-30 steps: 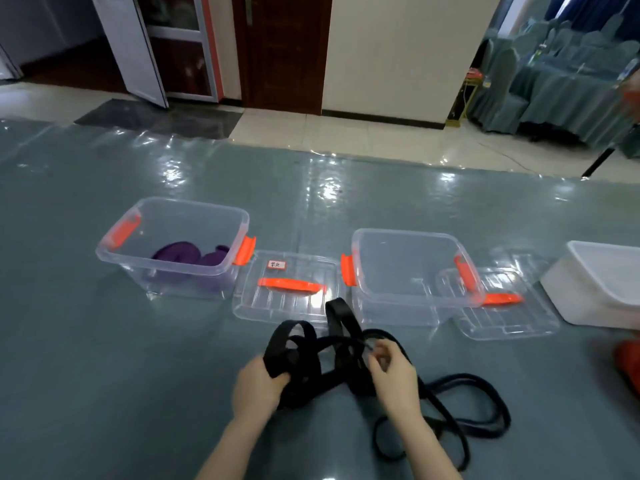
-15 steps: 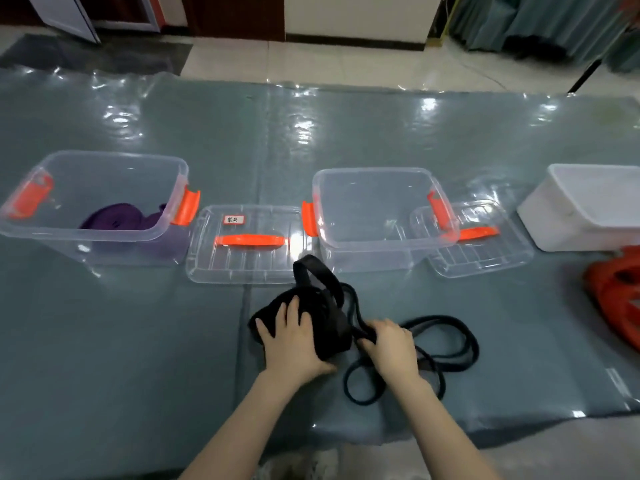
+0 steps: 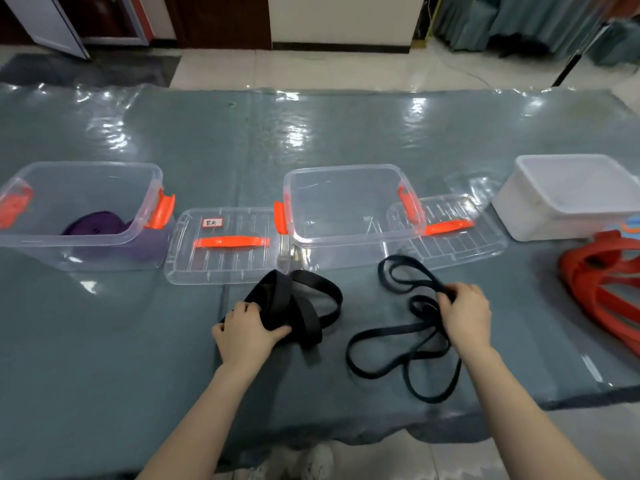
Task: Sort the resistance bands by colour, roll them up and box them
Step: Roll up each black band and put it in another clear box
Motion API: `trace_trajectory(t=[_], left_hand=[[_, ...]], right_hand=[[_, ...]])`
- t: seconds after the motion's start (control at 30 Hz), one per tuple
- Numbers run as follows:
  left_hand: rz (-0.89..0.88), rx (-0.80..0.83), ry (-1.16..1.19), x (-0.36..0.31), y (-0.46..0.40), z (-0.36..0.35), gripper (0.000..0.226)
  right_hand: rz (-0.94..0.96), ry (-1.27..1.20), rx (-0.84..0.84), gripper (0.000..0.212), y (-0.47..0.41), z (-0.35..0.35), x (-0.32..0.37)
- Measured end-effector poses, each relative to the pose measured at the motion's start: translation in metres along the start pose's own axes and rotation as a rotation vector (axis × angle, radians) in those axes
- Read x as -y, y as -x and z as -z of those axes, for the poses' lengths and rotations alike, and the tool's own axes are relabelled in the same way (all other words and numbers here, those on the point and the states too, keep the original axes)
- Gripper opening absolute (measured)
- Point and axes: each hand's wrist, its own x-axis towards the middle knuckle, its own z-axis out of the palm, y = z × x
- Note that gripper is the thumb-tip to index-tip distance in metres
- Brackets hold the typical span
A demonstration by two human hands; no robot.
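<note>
Tabletop [image 3: 311, 133] covered in grey-blue cloth under clear plastic film. Left clear box [image 3: 79, 216] with orange latches holds rolled purple bands [image 3: 100, 225], lid off. Its clear lid [image 3: 225, 247] lies flat just right of it, orange handle up, small label near the far edge, text too small to read. Middle clear box [image 3: 349, 209] is open, nothing visible inside; its lid [image 3: 453, 233] sits partly under the box's right side. White tub [image 3: 571, 195] at far right, well apart from the hands. Red bands [image 3: 602, 289] in a loose pile at the right edge, near the tub's front. Wide black band [image 3: 298, 303] is bunched in overlapping loops in front of the gap between labelled lid and middle box; left hand [image 3: 249, 332] has its grip closed round the near-left part of the bundle, thumb on the right side. Thin black band [image 3: 401, 344] lies in loose loops on the tabletop to the right, separate from the wide one; right hand [image 3: 465, 315] pinches it at the upper loops, fingers curled around the strand.
</note>
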Motion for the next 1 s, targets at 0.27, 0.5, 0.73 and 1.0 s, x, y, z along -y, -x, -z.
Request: trace_trajectory(t=[0.27, 0.5, 0.73, 1.0], left_hand=[[0.111, -0.016, 0.416, 0.007, 0.021, 0.029, 0.041], [0.212, -0.098, 0.899, 0.015, 0.046, 0.101, 0.017], [-0.028, -0.242, 1.205, 0.007, 0.043, 0.214, 0.012], [-0.203, -0.323, 1.097, 0.029, 0.006, 0.301, 0.017]], right_hand=[[0.344, 0.141, 0.024, 0.081, 0.065, -0.044, 0.058], [0.73, -0.099, 0.501, 0.118, 0.13, -0.082, 0.14], [0.747, -0.312, 0.556, 0.081, 0.144, -0.081, 0.22], [0.714, -0.389, 0.353, 0.031, 0.115, -0.035, 0.298]])
